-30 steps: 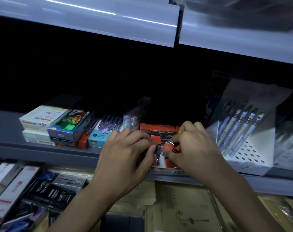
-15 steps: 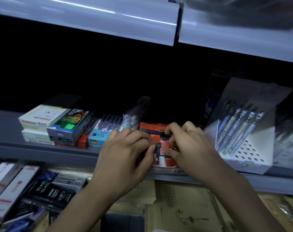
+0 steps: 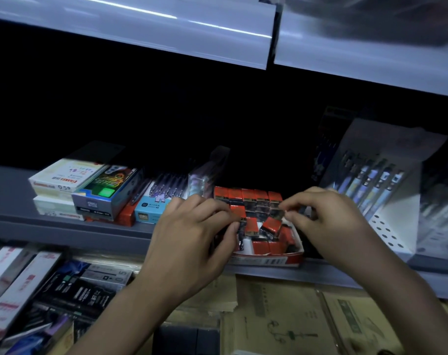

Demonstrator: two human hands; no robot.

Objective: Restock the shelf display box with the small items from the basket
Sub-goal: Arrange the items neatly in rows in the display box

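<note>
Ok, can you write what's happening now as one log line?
left grip: holds packs at box left side | right grip: pinches pack above box | box: partly filled

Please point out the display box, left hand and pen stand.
display box (image 3: 266, 261): head view, front wall.
left hand (image 3: 192, 244): head view, its back.
pen stand (image 3: 389, 228): head view, dotted front.
</note>
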